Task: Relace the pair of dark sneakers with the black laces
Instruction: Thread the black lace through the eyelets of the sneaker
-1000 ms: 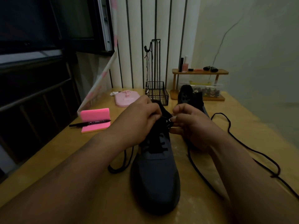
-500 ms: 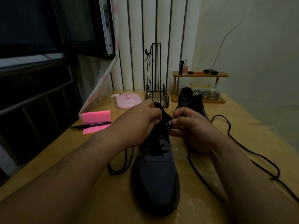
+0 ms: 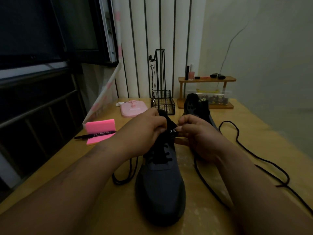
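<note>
A dark grey sneaker (image 3: pixel 160 187) lies toe-toward-me in the middle of the wooden table (image 3: pixel 94 209), partly laced with a black lace (image 3: pixel 124 177) whose ends trail off both sides. My left hand (image 3: pixel 144 131) pinches the shoe's left upper eyelet edge. My right hand (image 3: pixel 196 134) pinches the right edge at the top eyelets, fingertips closed on the lace there. The second dark sneaker (image 3: pixel 196 106) stands behind my right hand. A loose black lace (image 3: pixel 250 150) snakes over the table on the right.
A pink sticky-note block (image 3: pixel 100 128) and a black marker (image 3: pixel 94 135) lie at the left. Behind stand a pink stand base (image 3: pixel 133 109), a black wire basket (image 3: pixel 162 102) and a wooden shelf (image 3: pixel 206 79) with small bottles. A window frame borders the left.
Both hands stay at the top eyelets with only small finger movement. The view has tilted slightly, so the scene sits a little lower.
</note>
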Action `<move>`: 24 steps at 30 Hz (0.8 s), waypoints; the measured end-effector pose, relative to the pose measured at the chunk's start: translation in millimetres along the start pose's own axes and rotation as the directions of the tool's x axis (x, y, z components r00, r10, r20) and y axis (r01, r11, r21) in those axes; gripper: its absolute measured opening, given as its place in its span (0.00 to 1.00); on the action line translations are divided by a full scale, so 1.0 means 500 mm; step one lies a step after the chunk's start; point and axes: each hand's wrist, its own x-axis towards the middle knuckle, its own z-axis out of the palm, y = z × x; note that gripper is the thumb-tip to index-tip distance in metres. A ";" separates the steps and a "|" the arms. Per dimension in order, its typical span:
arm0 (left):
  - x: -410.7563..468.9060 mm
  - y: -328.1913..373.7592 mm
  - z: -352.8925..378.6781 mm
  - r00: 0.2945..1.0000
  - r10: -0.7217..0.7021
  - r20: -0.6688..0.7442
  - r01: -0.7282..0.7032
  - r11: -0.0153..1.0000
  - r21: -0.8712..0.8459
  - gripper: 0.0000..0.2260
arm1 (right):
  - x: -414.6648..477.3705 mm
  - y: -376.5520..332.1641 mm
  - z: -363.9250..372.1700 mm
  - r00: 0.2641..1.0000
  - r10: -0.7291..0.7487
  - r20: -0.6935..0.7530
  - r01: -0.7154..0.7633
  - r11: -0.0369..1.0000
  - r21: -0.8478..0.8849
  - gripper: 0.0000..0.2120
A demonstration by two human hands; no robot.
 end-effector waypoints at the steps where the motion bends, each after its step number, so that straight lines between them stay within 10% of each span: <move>1: 0.001 0.002 0.002 1.000 0.005 -0.002 -0.005 1.000 0.003 0.05 | 0.000 0.000 0.000 1.000 -0.001 -0.003 0.001 1.000 -0.005 0.08; 16: 0.007 0.003 0.013 1.000 0.013 -0.021 -0.012 0.998 0.055 0.05 | -0.028 -0.020 0.003 0.995 -0.103 0.011 0.093 0.838 -0.538 0.08; 19: -0.013 0.006 0.006 0.983 -0.061 -0.175 0.052 0.997 -0.054 0.10 | -0.022 -0.034 0.004 0.978 -0.125 -0.165 0.099 0.982 -0.159 0.07; 22: -0.064 0.001 0.004 0.875 -0.348 -0.337 0.181 0.880 -0.438 0.09 | -0.032 -0.063 -0.020 0.978 -0.041 -0.205 0.127 0.897 0.423 0.04; 24: -0.098 -0.008 0.023 0.812 -0.497 -0.305 0.243 0.765 -0.597 0.10 | -0.040 -0.070 -0.034 0.988 -0.027 -0.151 0.065 0.965 0.254 0.06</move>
